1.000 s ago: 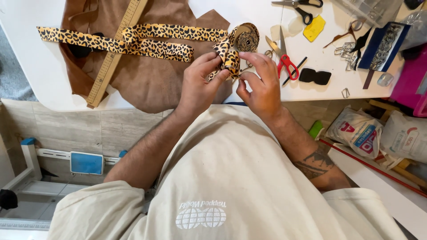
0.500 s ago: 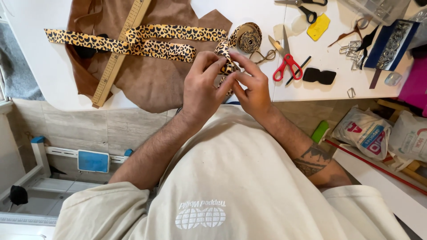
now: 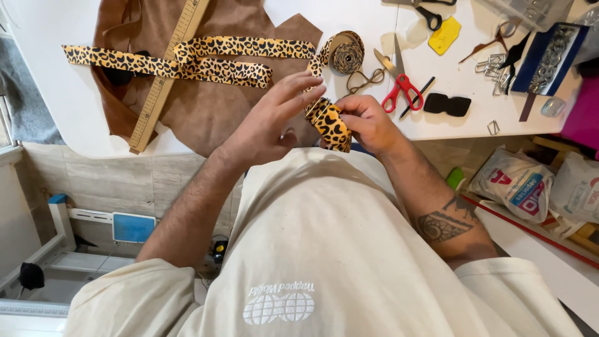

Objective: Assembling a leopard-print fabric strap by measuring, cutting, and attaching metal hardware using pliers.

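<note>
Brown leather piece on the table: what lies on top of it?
On the brown leather piece lie a wooden ruler and leopard-print strips. A dark object sits partly under one strip; what it is cannot be told.

My view is bright and evenly lit, with soft daylight that seems to come from the window side, out beyond my left hand (image 3: 265,128). The white counter (image 3: 56,75) ahead of the fingers reads nearly blown out, with little surface detail. Shadows are soft: a faint one lies under the red-handled scissors (image 3: 399,84) just past my right hand (image 3: 368,122). Both hands are sharp, with only slight softness at the left fingers (image 3: 299,87). Straight lines bow toward the frame edges, wide-lens distortion. The floor below my left forearm sits dimmer.
</note>
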